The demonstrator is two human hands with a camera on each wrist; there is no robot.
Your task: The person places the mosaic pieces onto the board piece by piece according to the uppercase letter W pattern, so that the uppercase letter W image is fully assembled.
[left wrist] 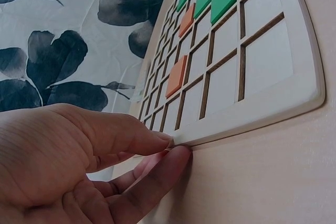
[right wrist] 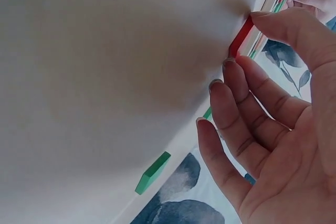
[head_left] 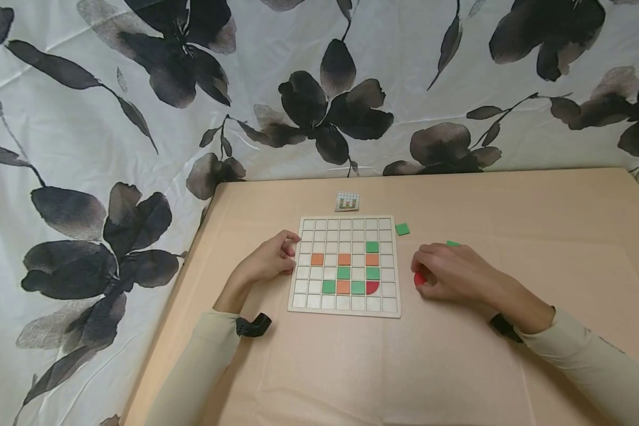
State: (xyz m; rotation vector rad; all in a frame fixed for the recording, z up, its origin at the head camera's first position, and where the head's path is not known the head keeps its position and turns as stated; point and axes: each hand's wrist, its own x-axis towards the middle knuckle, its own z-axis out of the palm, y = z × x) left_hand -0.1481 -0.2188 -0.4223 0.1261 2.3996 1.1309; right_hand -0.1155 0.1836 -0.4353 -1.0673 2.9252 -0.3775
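A white grid board point(head_left: 298, 302) lies on the table, with several orange and green square tiles and a red tile with a rounded corner point(head_left: 372, 287) in its cells. At the board's left edge, my left hand point(head_left: 266, 259) pinches the rim between thumb and fingertips, as the left wrist view shows up close. To the right of the board, my right hand point(head_left: 455, 272) holds a red tile point(right wrist: 242, 38) between thumb and fingers, close to the tabletop. The fingers partly cover this tile in the head view.
One green tile point(head_left: 402, 229) lies beside the board's upper right corner. Another green tile point(head_left: 452, 243) is partly hidden behind my right hand. A small card with a grid picture point(head_left: 347, 202) sits beyond the board. Floral cloth point(head_left: 319, 106) hangs behind the table point(head_left: 351, 373).
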